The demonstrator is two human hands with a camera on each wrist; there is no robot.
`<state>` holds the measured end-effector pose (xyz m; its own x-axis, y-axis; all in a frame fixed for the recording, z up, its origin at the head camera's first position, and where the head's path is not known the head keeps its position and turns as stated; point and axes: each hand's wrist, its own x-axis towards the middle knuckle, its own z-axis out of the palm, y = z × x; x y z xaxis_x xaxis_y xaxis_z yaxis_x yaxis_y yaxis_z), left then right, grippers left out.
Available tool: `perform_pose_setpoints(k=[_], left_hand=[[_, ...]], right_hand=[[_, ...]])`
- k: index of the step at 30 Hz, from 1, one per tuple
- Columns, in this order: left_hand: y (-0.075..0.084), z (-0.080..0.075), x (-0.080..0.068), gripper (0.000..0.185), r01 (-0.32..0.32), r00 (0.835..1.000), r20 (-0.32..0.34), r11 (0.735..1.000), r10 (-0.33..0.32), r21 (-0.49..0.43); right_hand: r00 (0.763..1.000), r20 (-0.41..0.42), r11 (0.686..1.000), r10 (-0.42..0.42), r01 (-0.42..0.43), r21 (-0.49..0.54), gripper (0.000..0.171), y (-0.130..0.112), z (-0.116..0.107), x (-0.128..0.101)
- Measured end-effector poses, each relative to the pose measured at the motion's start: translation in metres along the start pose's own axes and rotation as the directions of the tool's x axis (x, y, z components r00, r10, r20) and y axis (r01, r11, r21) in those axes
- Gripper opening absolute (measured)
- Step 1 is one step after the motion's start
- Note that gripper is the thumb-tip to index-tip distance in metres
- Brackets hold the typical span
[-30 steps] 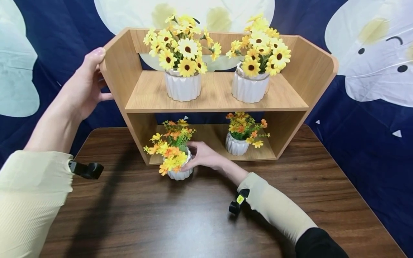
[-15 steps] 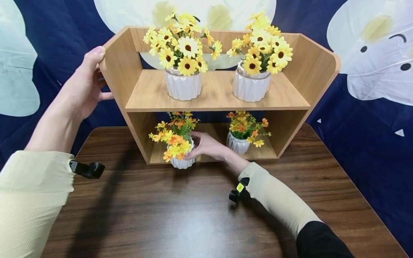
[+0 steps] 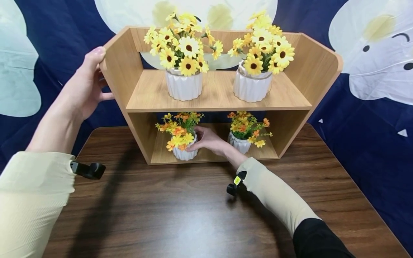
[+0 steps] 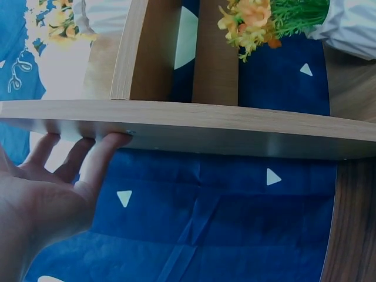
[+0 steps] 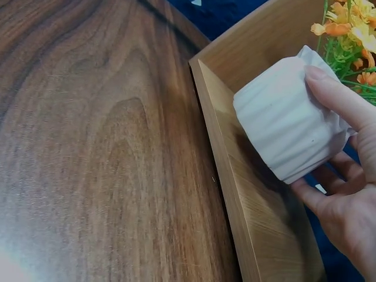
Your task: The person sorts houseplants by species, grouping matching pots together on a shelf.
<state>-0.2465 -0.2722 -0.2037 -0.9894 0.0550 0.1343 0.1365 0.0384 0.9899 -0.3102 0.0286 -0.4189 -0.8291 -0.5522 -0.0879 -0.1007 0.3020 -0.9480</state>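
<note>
A wooden two-tier shelf [image 3: 219,108] stands on the table. My left hand [image 3: 80,86] rests at its left side panel [image 4: 247,111]. Fingertips touch the panel's outer face in the left wrist view, and the thumb lies at its front edge in the head view. Inside the lower tier on the left, my right hand [image 3: 211,141] grips a small white flowerpot [image 3: 185,153] by its side. Orange and yellow artificial flowers [image 3: 177,134] spread from it. The right wrist view has the pot [image 5: 288,120] close over the lower board, thumb on its rim and fingers underneath.
A similar small potted plant [image 3: 239,143] is on the lower tier's right. Two bigger white pots [image 3: 184,86] with yellow daisies occupy the upper tier. Dark brown table [image 3: 167,208] extends in front; a blue patterned cloth [image 3: 364,143] hangs behind.
My right hand has carried the small flowerpot back and slightly right, from in front of the shelf's edge to over the lower board. The left hand stays at the side panel.
</note>
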Motion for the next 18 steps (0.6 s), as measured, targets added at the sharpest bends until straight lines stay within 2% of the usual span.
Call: perform_pose_setpoints(k=[9,18], left_hand=[[0.001,0.002,0.000,0.054,0.006,1.000,-0.011,1.000,-0.006,0.003],[0.001,0.001,0.001,0.054,0.004,1.000,-0.008,1.000,-0.004,0.012]], right_hand=[[1.000,-0.017,0.998,-0.018,0.019,0.066,0.089,0.000,0.001,0.008],[0.999,-0.026,0.996,-0.032,0.035,0.086,0.085,0.004,0.001,0.013]])
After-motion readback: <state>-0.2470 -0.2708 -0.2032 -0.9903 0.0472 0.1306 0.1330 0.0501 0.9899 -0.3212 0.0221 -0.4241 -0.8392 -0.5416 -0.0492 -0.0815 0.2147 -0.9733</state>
